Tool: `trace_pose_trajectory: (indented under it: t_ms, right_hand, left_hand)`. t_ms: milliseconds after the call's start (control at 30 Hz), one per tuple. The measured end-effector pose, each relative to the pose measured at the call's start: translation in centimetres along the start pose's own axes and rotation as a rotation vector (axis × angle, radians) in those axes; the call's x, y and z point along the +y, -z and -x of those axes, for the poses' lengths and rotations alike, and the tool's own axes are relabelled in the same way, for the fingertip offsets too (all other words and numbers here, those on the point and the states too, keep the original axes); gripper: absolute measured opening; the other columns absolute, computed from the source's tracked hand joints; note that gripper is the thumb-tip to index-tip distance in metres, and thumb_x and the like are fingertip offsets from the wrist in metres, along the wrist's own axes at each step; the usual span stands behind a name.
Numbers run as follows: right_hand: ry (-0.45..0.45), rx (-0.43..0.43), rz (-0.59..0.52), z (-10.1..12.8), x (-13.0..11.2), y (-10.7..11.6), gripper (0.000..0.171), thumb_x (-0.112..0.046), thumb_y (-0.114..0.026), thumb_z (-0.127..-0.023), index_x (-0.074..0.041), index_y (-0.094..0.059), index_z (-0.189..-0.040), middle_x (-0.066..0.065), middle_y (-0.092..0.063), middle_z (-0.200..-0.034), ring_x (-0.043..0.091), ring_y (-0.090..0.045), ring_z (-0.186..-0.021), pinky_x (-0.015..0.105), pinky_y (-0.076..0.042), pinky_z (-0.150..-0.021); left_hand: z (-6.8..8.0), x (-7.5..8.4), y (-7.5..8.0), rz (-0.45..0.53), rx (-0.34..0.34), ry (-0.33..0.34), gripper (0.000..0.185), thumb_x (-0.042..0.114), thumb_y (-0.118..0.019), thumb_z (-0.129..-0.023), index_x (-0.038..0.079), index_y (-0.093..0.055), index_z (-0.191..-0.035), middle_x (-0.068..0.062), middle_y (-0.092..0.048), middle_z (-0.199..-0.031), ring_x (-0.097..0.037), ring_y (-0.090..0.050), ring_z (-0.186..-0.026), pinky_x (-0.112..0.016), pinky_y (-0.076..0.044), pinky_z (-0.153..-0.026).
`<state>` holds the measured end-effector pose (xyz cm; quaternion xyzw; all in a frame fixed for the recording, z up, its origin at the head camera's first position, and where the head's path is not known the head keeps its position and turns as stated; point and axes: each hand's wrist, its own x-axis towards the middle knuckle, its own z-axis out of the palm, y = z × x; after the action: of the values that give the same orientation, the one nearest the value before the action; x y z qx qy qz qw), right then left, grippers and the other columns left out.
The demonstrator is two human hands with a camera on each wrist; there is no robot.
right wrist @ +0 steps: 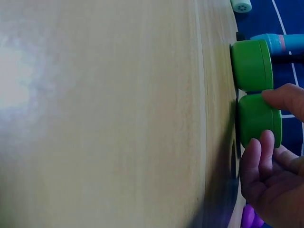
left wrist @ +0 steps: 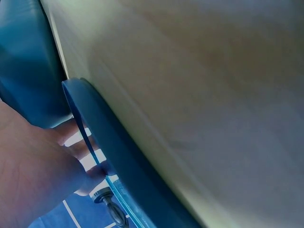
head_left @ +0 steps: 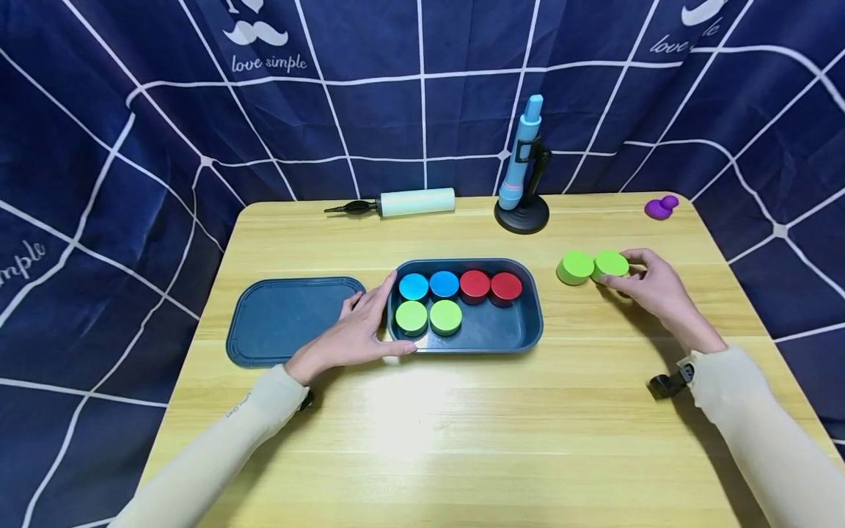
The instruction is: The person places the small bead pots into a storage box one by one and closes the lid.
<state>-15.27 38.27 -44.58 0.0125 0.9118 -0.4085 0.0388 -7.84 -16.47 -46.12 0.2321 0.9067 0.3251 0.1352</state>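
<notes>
A dark blue oblong box (head_left: 488, 334) holds two blue, two red and two green round containers (head_left: 445, 317). My left hand (head_left: 353, 330) spans the box's left end, fingers stretched along its rim and thumb at the front corner. In the left wrist view the box (left wrist: 28, 61) stands beyond the hand (left wrist: 38, 166). Over on the right, my right hand (head_left: 660, 290) pinches a green round container (head_left: 610, 265) between thumb and fingers. The right wrist view has the pinched container (right wrist: 259, 118) on the table beside another green round container (right wrist: 251, 65).
Left of the box lies a flat dark blue lid (head_left: 290, 323). A white hand pump (head_left: 416, 202) rests at the table's back edge. Near it a light blue pen-shaped device (head_left: 521, 158) leans on a black stand (head_left: 521, 216). A purple knobbed object (head_left: 661, 207) sits at the back right.
</notes>
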Motion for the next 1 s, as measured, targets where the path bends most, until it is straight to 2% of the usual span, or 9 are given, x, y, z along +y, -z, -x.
trace_pose_trajectory:
  t_ms: [167,367,467,733,1000]
  right_hand:
    - [-0.022,0.095,-0.065,0.4,0.0,0.0,0.060,-0.021,-0.086,-0.098,0.001,-0.050,-0.141,-0.004,-0.061,-0.112,0.000,-0.057,-0.081,0.017,-0.050,-0.065]
    - [-0.017,0.168,-0.129,1.4,-0.7,0.3,0.046,-0.023,-0.088,-0.096,-0.021,-0.055,-0.128,-0.011,-0.062,-0.104,-0.002,-0.062,-0.077,0.014,-0.050,-0.064]
    - [-0.014,0.200,-0.145,2.0,-1.4,0.3,0.044,-0.023,-0.087,-0.096,-0.026,-0.055,-0.125,-0.011,-0.061,-0.101,-0.002,-0.060,-0.076,0.014,-0.049,-0.064]
    - [0.023,0.265,-0.231,3.6,-3.4,-0.1,0.040,-0.015,-0.083,-0.098,-0.027,-0.057,-0.125,-0.011,-0.061,-0.085,-0.001,-0.058,-0.068,0.014,-0.046,-0.057]
    - [0.094,0.268,-0.252,4.7,-5.4,-1.3,0.042,-0.007,-0.082,-0.097,-0.023,-0.059,-0.129,-0.009,-0.059,-0.086,0.000,-0.054,-0.069,0.013,-0.044,-0.057]
  left_hand:
    - [0.0,0.0,0.0,0.002,-0.006,0.002,0.130,0.073,-0.076,-0.092,0.033,0.015,-0.174,-0.002,-0.011,-0.182,-0.030,-0.015,-0.166,-0.067,0.000,-0.126]
    - [0.1,0.1,0.0,0.006,-0.002,0.003,0.130,0.073,-0.077,-0.091,0.033,0.015,-0.174,-0.001,-0.011,-0.182,-0.028,-0.015,-0.166,-0.067,0.000,-0.126]
    - [0.1,0.1,0.0,0.003,0.000,-0.001,0.130,0.072,-0.077,-0.091,0.033,0.015,-0.175,-0.002,-0.012,-0.182,-0.029,-0.016,-0.166,-0.067,0.000,-0.126]
    - [0.0,0.0,-0.1,0.004,0.001,0.000,0.131,0.072,-0.078,-0.091,0.033,0.015,-0.175,-0.002,-0.012,-0.182,-0.029,-0.016,-0.166,-0.067,-0.001,-0.126]
    - [0.0,0.2,0.1,0.008,-0.002,0.006,0.130,0.072,-0.078,-0.091,0.033,0.014,-0.175,-0.001,-0.011,-0.182,-0.029,-0.015,-0.166,-0.068,-0.001,-0.126]
